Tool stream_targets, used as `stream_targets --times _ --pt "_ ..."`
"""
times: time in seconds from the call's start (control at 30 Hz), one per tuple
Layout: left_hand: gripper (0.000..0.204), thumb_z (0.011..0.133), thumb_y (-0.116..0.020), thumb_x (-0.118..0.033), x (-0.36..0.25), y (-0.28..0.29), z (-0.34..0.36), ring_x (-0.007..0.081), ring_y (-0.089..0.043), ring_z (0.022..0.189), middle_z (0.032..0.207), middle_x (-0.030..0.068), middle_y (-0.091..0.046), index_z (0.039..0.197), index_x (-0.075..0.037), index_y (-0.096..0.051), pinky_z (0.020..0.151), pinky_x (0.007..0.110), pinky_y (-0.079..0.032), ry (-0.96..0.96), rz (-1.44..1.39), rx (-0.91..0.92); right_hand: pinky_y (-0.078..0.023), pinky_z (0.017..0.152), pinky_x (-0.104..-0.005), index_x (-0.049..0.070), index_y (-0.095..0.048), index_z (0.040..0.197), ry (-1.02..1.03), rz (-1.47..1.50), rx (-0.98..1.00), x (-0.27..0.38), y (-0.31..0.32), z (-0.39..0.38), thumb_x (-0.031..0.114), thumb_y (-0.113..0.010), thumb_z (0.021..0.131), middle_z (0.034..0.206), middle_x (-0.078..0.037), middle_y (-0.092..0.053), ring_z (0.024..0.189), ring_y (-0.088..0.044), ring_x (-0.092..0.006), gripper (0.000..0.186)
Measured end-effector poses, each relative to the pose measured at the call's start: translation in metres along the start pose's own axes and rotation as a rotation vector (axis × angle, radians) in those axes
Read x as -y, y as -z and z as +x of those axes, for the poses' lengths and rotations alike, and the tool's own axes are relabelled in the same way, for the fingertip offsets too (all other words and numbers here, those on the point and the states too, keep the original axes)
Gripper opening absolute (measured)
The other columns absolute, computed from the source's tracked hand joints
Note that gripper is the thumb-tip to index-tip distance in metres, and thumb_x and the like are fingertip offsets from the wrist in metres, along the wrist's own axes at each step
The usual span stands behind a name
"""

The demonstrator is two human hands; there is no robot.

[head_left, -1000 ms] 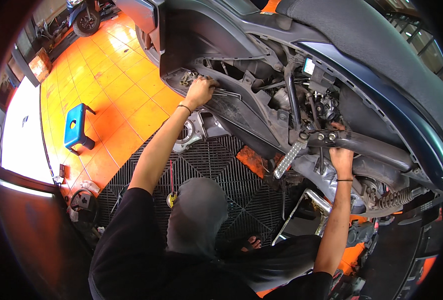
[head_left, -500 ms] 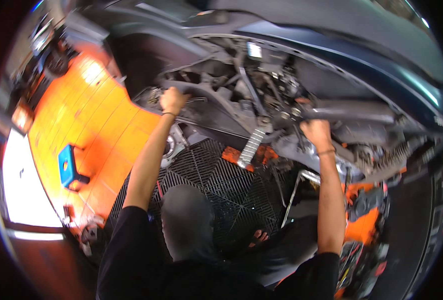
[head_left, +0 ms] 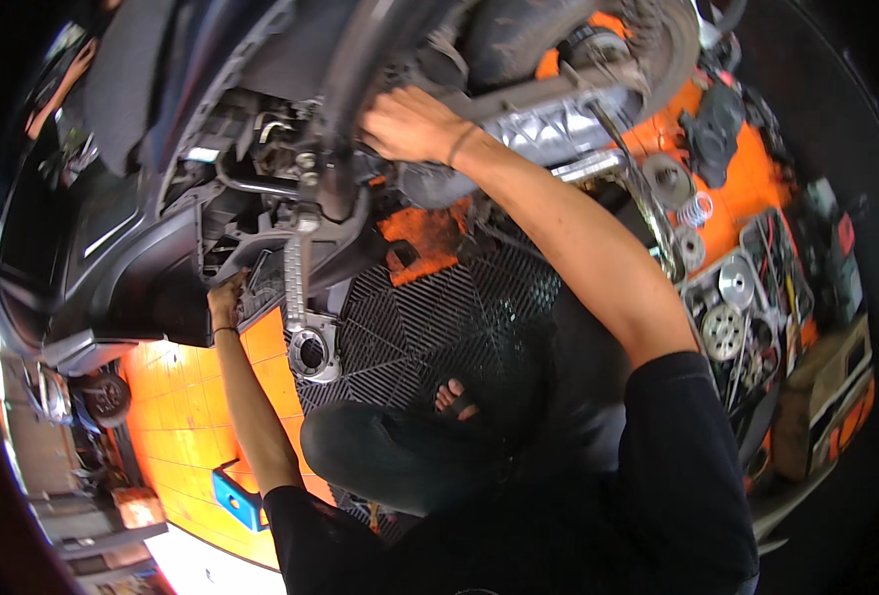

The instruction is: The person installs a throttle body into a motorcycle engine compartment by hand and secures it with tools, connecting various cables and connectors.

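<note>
I sit beside a partly stripped scooter with its dark body panel (head_left: 132,288) and inner parts exposed. My left hand (head_left: 226,300) reaches to the lower edge of the panel, its fingers mostly hidden there. Curled fingers of my right hand (head_left: 407,124) are beside a thick black tube (head_left: 340,149); whatever they grip is hidden. Below that hand lies the silver-grey engine casing (head_left: 573,129). A ribbed metal bar (head_left: 294,263) hangs between my arms, and a silver metal part with a round hole (head_left: 312,352) is at its lower end.
The rear wheel (head_left: 679,59) stands at the top. To the right are a coil spring (head_left: 695,208), a tray of metal parts (head_left: 752,332) and a wooden box (head_left: 824,397). A blue stool (head_left: 236,499) sits lower left. Another person's arm (head_left: 60,87) shows upper left.
My view has swung to the right, so the scooter appears turned and the rear wheel and parts tray show. Both hands are still at the scooter; my right arm now reaches across it.
</note>
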State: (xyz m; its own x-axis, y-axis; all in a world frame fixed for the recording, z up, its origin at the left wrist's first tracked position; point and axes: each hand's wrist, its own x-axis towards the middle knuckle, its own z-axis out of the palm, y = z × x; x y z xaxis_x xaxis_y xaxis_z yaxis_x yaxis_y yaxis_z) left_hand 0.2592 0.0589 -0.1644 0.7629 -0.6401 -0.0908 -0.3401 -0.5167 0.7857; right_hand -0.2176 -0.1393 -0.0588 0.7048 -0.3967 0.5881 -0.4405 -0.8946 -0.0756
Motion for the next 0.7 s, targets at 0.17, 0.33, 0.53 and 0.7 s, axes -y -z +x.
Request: stream_targets --times 0.17,0.33,0.53,0.7 --pt "0.018 0.09 -0.07 -0.021 -0.086 0.01 -0.07 0.0042 -0.04 0.058 0.068 -0.0049 -0.051 0.094 -0.004 -0.066 0.054 0.022 -0.032 -0.14 -0.312 0.29 -0.053 0.063 -0.0461 0.002 -0.069 0.08 -0.305 0.346 -0.146 -0.001 -0.005 -0.011 0.023 -0.057 0.085 0.071 -0.021 -0.064 0.069 -0.066 -0.0381 0.025" --pt "0.014 0.094 -0.065 -0.018 -0.171 -0.016 -0.134 0.0056 -0.042 0.064 0.074 -0.0041 -0.051 0.092 -0.006 -0.058 0.061 0.022 -0.034 -0.447 -0.29 0.494 -0.052 0.054 -0.0343 0.003 -0.07 0.086 -0.549 1.098 0.094 0.004 -0.018 -0.003 0.022 -0.057 0.085 0.067 -0.009 -0.066 0.057 -0.063 -0.0183 0.024" --pt "0.017 0.094 -0.065 -0.018 -0.247 -0.082 -0.159 0.0056 -0.044 0.064 0.072 -0.0019 -0.053 0.088 -0.003 -0.059 0.059 0.022 -0.034 -0.637 -0.271 0.395 -0.049 0.045 -0.0248 -0.002 -0.063 0.097 -0.571 1.449 -0.11 0.009 -0.012 -0.001 0.004 -0.059 0.087 0.074 -0.005 -0.064 0.057 -0.06 -0.011 0.013" --pt "0.013 0.095 -0.06 -0.011 -0.254 -0.108 -0.139 0.0045 -0.048 0.065 0.077 -0.002 -0.06 0.1 0.0 -0.066 0.061 0.02 -0.039 -0.628 -0.306 0.42 -0.054 0.05 -0.029 -0.003 -0.064 0.091 -0.548 1.524 -0.215 0.014 -0.031 0.018 -0.002 -0.053 0.086 0.072 -0.008 -0.064 0.06 -0.063 -0.0157 0.013"
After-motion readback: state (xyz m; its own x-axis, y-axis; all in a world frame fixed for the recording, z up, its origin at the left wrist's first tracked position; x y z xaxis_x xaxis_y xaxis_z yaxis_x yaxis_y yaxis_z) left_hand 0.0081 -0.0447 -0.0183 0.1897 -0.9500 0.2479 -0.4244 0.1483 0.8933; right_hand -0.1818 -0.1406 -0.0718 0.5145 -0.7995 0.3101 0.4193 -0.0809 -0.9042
